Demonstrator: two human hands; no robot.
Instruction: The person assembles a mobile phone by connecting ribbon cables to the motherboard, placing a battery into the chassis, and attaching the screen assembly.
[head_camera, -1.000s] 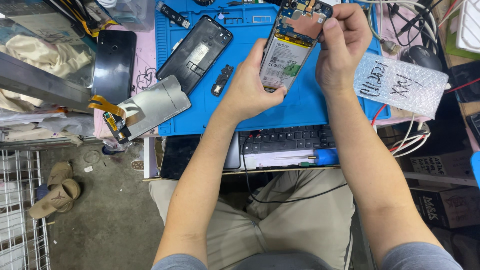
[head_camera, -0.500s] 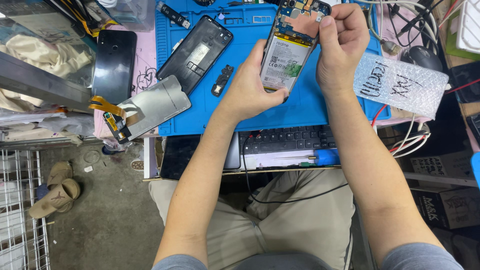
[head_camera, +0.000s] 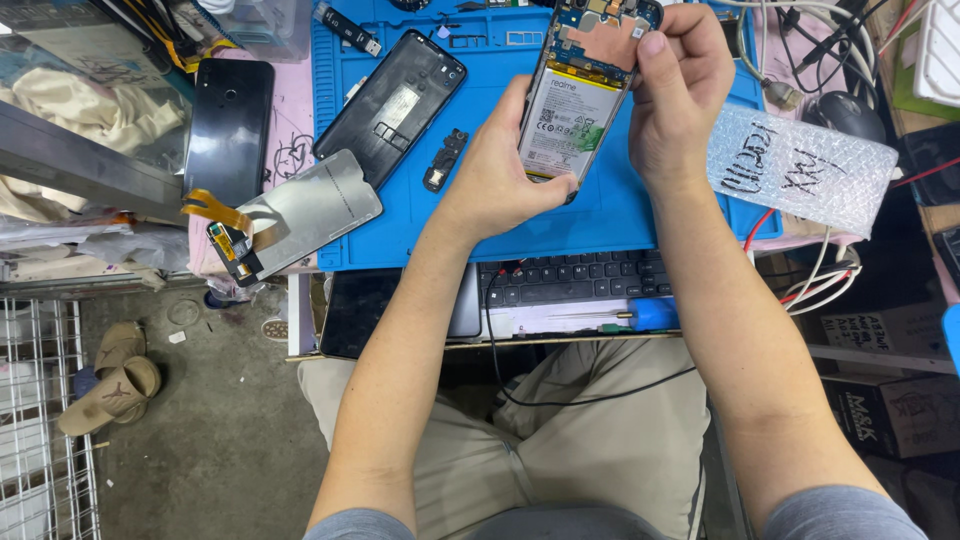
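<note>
Both hands are closed on an opened phone (head_camera: 580, 95), back cover off, held tilted above the blue mat (head_camera: 600, 215) at about 12 o'clock in the view. The left hand (head_camera: 505, 170) grips its lower end from 7 o'clock, thumb along the bottom edge below the white battery (head_camera: 565, 125). The right hand (head_camera: 680, 90) holds the upper end from 3 o'clock, thumb pressed on the copper-coloured patch (head_camera: 610, 45) over the board. The two hands sit near each other, the phone between them.

On the mat at 10 o'clock of the phone lies a black back cover (head_camera: 392, 95), inner side up, and a small black part (head_camera: 443, 160) just beside it. A grey screen panel (head_camera: 300, 212) with an orange flex overhangs the mat's left edge at 9 o'clock; another black phone (head_camera: 230, 125) lies further left. A bubble-wrap bag (head_camera: 800, 165) rests at 3 o'clock of the right hand. A keyboard (head_camera: 575, 280) and a blue-handled screwdriver (head_camera: 640, 315) sit at 6 o'clock, below the mat
</note>
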